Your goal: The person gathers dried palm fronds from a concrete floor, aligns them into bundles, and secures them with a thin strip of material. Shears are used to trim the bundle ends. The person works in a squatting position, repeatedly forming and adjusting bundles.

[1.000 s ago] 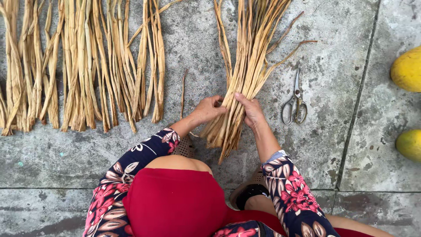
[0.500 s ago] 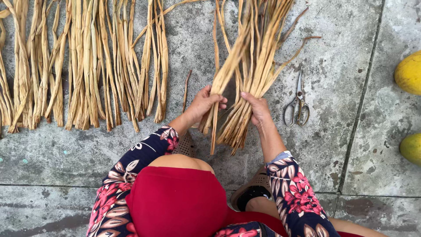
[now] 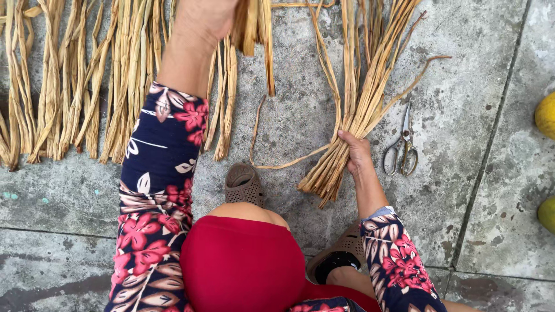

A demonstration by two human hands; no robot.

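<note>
Here the left hand [image 3: 205, 17] is raised near the top edge of the view, its fingers closed around a small bunch of pale tan dried plant strips [image 3: 254, 26] whose ends hang down over the grey concrete floor [image 3: 289, 110]. The hand is partly cut off by the frame, so only the wrist and the back of it show. The right hand [image 3: 355, 151] is lower and to the right, clamped on the lower part of a thicker bundle of the same straw-coloured dried strips [image 3: 364, 98], which fans upward and away from the person. The cut ends of that bundle [image 3: 321, 185] rest on the floor just in front of the right knee. One loose strip [image 3: 272, 164] curls along the floor from this bundle toward the left.

To the left, a row of dried strips [image 3: 75, 86] lies spread side by side on the floor. A pair of metal scissors [image 3: 402, 150] lies closed on the concrete just right of the right hand, not touching it. Two rounded yellow-green fruits [image 3: 546, 115] sit at the right edge, well apart from the hands. A brown perforated slipper [image 3: 244, 185] shows between the arms, above the red garment [image 3: 243, 260]. Both floral sleeves [image 3: 156, 173] are dark blue with red flowers.
</note>
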